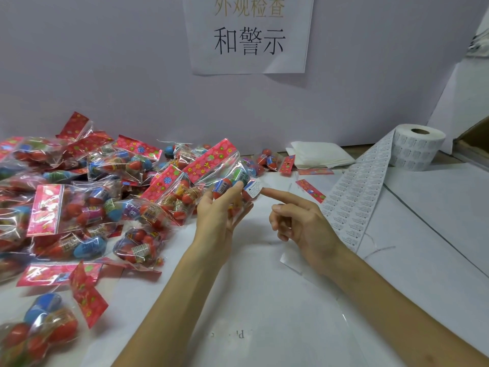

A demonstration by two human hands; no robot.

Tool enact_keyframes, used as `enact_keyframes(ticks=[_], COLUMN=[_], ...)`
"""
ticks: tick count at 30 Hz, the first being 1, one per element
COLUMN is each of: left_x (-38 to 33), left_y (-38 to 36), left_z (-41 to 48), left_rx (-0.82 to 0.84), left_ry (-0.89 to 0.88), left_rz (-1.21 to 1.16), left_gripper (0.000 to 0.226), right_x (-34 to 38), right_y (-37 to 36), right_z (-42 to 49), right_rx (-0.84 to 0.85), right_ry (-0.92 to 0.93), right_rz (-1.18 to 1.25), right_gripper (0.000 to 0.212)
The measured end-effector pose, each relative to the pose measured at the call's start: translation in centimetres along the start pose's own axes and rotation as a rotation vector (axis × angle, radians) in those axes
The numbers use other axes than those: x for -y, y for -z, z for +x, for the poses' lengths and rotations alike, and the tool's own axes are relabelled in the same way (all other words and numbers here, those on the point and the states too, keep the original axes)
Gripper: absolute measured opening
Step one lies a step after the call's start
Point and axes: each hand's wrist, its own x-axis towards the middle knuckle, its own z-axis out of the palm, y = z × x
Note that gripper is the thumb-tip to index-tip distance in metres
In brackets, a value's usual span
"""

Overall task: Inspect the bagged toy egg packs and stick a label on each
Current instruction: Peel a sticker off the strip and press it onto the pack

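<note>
Our left hand [225,207] is gripping one pack [211,170] round its lower end, thumb and fingers curling round the eggs [225,185], and we're tilting it up mid-frame so the clear side is facing us. That's handy for checking, and it gives a firm backing for sticking. Our right hand [299,223] is holding nothing: index finger sticking straight out, tip right at the edge of the white label [252,188] on the pack's corner, other fingers loosely curling in. We're guessing it's pressing the label flat, though whether the tip is actually touching is hard to call. The pack is looking fine to us: crinkly clear bag, red and blue eggs, pink flowery header card [209,160] on top. Just right of the hands the label strip [354,197] is trailing down from the roll [416,147] in the upper right, keeping the next sticker within reach. The pile of packs [79,194] is filling the left side of the frame.
</note>
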Motion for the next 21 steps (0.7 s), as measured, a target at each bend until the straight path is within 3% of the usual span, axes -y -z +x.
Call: enact_keyframes(ticks=[21], left_x=[-0.08], left_y=[-0.11], left_z=[0.02], left_rx=[-0.019], left_ry=[0.017], left_rz=[-0.003], left_gripper=[0.047], right_x=[-0.16], right_y=[0.01], right_z=[0.09], right_rx=[0.010], right_ry=[-0.023], right_rz=[-0.039], right_gripper=[0.045])
